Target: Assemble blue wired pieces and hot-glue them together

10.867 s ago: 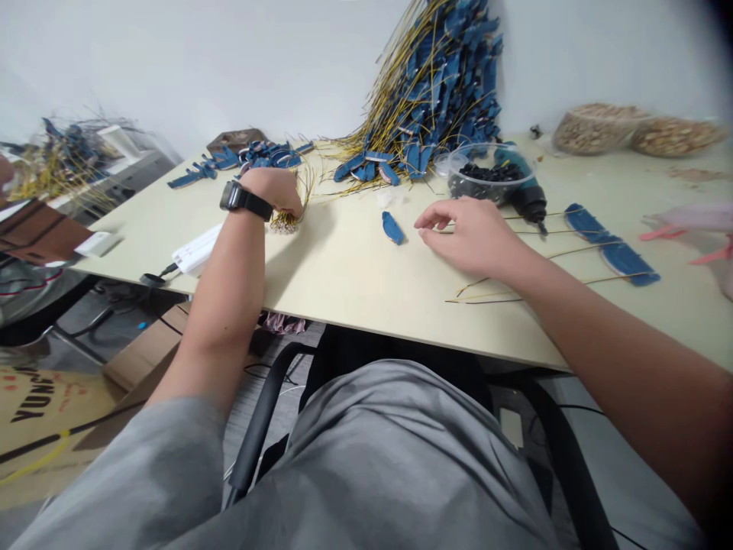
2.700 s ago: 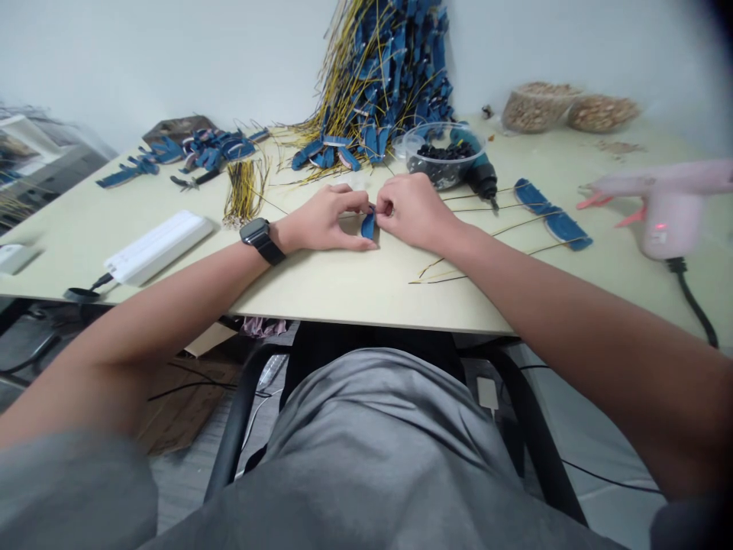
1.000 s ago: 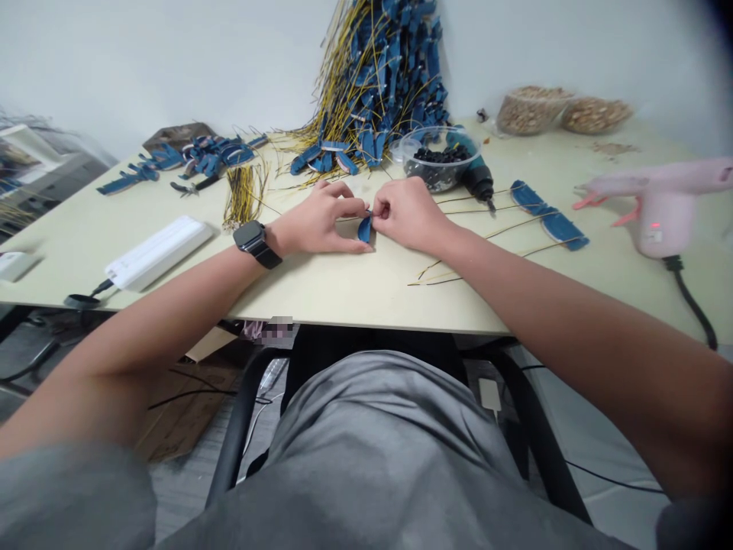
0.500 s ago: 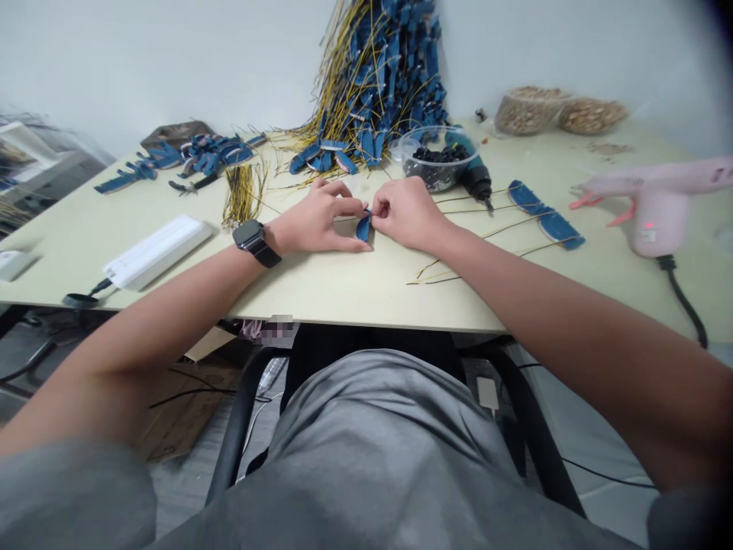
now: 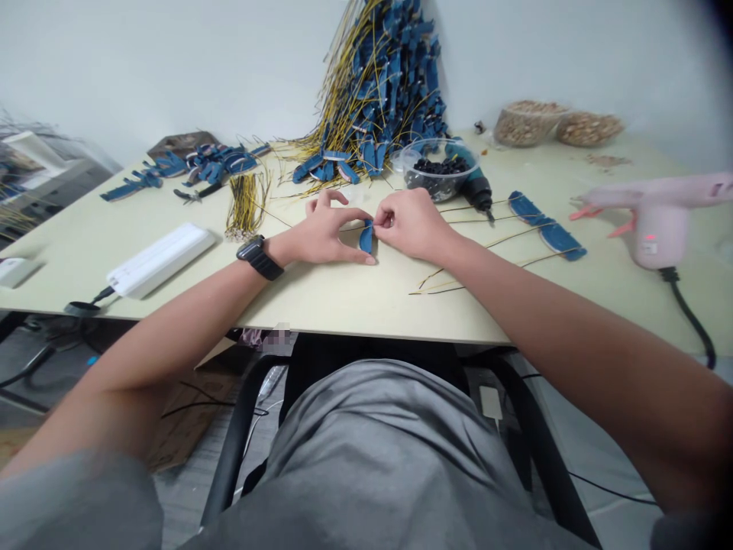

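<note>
A small blue half-round piece stands on the table between my two hands. My left hand spans it, with the index fingertip at its upper end and the thumb at its lower end; a dark watch is on that wrist. Against the piece's right edge, my right hand is closed in a pinch. What lies between those fingertips is too small to make out. To the right lie two joined blue pieces with thin yellow and black wires running left from them, partly under my right forearm.
Behind my hands rise a tall heap of wired blue pieces and a clear tub of black parts, beside a teal-and-black power tool. A pink glue gun stands right. Leftward are a wire bundle, pliers and a white power strip.
The view has tilted slightly, so the table sits lower in the picture. My left index finger has straightened a little over the blue piece; my right hand keeps its pinch beside it.
</note>
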A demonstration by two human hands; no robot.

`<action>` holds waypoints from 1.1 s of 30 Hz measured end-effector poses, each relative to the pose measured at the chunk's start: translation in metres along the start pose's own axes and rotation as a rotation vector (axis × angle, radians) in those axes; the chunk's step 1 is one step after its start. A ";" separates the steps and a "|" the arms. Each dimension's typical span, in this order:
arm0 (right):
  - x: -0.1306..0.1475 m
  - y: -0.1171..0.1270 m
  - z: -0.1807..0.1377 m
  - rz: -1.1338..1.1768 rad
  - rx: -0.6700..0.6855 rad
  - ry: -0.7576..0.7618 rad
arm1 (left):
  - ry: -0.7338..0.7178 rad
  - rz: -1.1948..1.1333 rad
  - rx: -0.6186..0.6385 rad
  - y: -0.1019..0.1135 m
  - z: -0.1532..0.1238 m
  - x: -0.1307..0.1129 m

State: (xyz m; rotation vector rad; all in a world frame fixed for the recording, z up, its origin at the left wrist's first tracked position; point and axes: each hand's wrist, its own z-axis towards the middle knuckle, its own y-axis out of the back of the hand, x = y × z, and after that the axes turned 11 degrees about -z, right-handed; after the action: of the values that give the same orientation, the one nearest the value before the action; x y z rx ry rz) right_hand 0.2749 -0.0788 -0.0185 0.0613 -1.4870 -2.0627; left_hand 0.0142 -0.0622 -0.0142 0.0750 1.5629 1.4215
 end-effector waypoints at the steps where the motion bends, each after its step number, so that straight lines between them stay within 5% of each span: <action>1: -0.001 0.002 -0.001 0.008 0.002 -0.004 | 0.011 -0.021 -0.001 0.001 0.000 0.000; 9: -0.010 0.022 -0.004 0.253 0.000 -0.093 | -0.053 -0.301 0.066 0.019 0.003 0.007; 20: -0.016 0.021 -0.002 0.451 0.087 -0.118 | -0.004 -0.554 0.120 0.015 0.004 0.006; 33: -0.005 0.016 -0.002 0.289 0.094 -0.084 | -0.018 -0.352 0.082 0.013 0.000 0.002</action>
State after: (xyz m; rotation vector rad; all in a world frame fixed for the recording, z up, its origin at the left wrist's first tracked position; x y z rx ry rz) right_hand 0.2871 -0.0811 -0.0068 -0.1951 -1.5428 -1.7831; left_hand 0.0062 -0.0573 -0.0049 -0.1327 1.5324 1.0790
